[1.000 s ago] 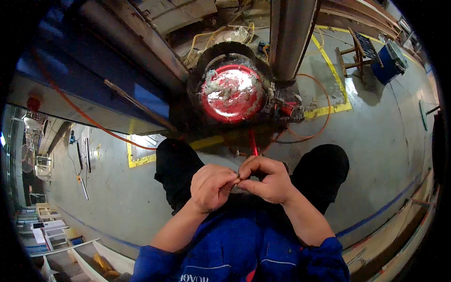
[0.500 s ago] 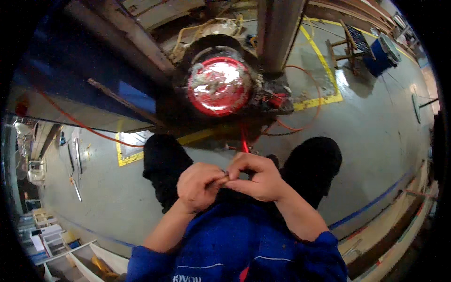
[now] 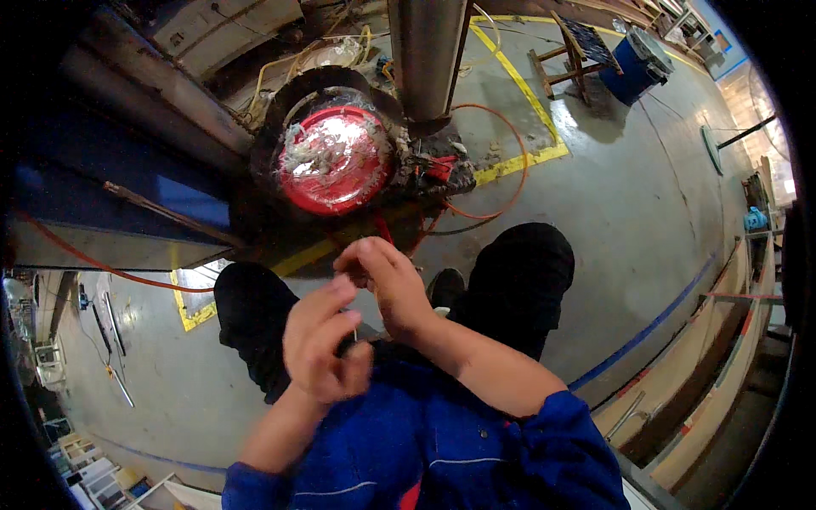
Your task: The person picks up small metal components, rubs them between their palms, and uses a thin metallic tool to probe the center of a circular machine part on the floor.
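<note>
The left hand is raised in front of the chest with fingers curled inward and thumb and fingertips pinched together; a thin pale strand appears just to its right, but motion blur prevents confirming that it is gripped. The right hand sits just above and to the right of the left hand, nearly touching it, with fingers bent and closed around the upper run of the same thin line. A red wire emerges directly beyond the right-hand fingertips and runs away toward the round red-faced unit on the floor, well beyond both hands. An orange cable loop lies to the right of that unit. Both knees, in dark trousers, flank the hands below.
</note>
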`<state>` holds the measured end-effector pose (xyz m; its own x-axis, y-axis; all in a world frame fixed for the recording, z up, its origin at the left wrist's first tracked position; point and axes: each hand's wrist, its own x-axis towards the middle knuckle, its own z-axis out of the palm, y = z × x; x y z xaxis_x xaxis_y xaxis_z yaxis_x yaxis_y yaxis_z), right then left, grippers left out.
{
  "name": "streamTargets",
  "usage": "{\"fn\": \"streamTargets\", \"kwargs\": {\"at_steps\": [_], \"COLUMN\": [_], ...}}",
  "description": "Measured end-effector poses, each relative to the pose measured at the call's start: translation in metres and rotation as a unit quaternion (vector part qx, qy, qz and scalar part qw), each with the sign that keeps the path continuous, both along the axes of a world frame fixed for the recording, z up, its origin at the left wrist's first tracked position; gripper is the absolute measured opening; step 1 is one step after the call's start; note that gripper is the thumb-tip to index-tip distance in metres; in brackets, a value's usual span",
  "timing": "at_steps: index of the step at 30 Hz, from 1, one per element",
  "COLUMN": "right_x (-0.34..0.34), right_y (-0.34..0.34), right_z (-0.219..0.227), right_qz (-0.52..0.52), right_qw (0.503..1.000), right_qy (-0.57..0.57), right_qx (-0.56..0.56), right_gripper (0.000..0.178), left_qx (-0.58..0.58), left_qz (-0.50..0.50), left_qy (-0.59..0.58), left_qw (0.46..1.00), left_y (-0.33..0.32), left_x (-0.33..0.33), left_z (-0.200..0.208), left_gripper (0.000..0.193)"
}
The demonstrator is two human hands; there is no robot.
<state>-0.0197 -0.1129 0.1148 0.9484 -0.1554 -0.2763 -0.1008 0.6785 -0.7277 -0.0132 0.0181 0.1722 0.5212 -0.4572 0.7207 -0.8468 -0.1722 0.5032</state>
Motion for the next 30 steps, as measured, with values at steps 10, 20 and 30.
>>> {"fn": "streamTargets", "kwargs": {"at_steps": [10,20,30], "right_x": [0.034,0.024,0.029], "right_y": [-0.001,-0.005,0.007], "right_z": [0.029,0.002,-0.03], "right_qz": [0.045,0.124,0.171], "right_qw": [0.928,0.727,0.944], "right_qy": [-0.003,-0.148,-0.155], "right_qx": [-0.37,-0.659,-0.237], "right_gripper": [0.022,0.027,0.067], "left_qx": [0.194,0.271,0.279], "left_qz": [-0.044,0.02,-0.019], "left_qy": [-0.09,-0.078,-0.049], "left_qw": [0.976,0.959,0.959], "left_y": [-0.019,-0.005,0.019], "left_x": [-0.018,0.019,0.029], "left_z": [0.004,0.0,-0.007], "left_gripper": [0.047,0.059,0.097]}}
